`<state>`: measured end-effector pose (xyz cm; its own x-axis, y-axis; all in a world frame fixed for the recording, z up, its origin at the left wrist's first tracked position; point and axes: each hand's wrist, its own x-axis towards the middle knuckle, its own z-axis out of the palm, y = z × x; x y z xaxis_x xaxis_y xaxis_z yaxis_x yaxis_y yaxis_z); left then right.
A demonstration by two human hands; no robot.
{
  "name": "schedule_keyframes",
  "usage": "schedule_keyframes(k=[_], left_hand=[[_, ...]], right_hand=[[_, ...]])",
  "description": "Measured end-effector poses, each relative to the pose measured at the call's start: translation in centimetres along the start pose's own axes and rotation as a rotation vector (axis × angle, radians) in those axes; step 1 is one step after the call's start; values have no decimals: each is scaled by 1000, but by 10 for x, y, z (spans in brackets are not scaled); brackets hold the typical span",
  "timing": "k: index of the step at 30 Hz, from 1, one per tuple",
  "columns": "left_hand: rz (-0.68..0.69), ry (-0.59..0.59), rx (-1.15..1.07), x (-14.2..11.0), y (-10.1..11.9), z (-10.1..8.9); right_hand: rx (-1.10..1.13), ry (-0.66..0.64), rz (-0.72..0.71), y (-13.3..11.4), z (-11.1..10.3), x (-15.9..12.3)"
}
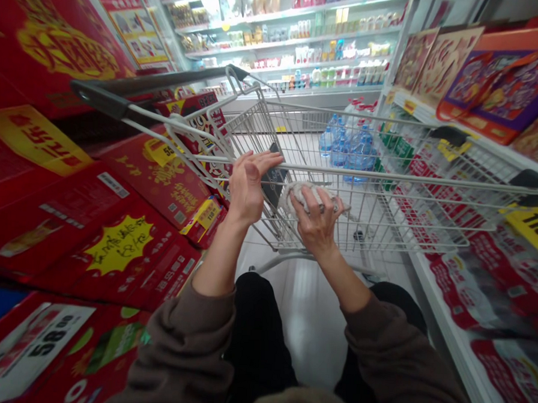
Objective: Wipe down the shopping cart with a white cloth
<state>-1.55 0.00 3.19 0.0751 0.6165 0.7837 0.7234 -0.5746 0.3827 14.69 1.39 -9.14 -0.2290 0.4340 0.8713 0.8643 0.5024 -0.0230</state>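
A wire shopping cart [387, 185] stands sideways in front of me, with its grey handle [153, 81] at the upper left. My left hand [249, 188] rests at the cart's top rail, fingers stretched out flat and thumb raised. Lower and to the right, my right hand [317, 222] has its fingers curled over a crumpled pale grey cloth [294, 198]. That cloth lies against the wires of the cart's side, partly covered by my fingers. Behind the wires near my left hand is a dark panel with light markings [275, 181].
Red gift boxes [157, 171] with yellow price signs are stacked close on the left. Shelves [430, 306] of red-and-white packs line the right. Blue-tinted water bottles [348, 145] stand beyond the cart. A lit display cooler [295, 43] spans the back.
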Motion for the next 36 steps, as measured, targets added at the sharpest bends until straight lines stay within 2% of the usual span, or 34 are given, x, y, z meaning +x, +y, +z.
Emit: schedule_keyframes(k=[4, 9, 12, 16, 19, 23, 26, 29, 33, 36], left_hand=[[0, 8, -12, 0, -2, 1], [1, 38, -39, 2, -6, 4], [-18, 33, -45, 3, -8, 5], [-32, 21, -51, 5, -9, 7], [-43, 19, -53, 6, -10, 8], [-67, 10, -86, 8, -13, 9], [-111, -8, -95, 9, -15, 10], [-160, -31, -64, 9, -16, 11], [-176, -39, -34, 9, -14, 11], [-133, -28, -55, 10, -17, 11]], right_hand=[[-19, -68, -21, 1, -1, -9], [32, -230, -31, 13, -26, -6], [19, -179, -17, 23, -31, -1], [-20, -151, -19, 29, -23, -2], [-19, -248, 2, 27, -24, -4], [13, -375, 15, 27, -42, 0], [-24, -300, 24, 34, -50, 6], [-90, -237, 19, 40, -46, 7], [-110, -279, 6, 43, -37, 3], [-84, -348, 0, 42, -40, 1]])
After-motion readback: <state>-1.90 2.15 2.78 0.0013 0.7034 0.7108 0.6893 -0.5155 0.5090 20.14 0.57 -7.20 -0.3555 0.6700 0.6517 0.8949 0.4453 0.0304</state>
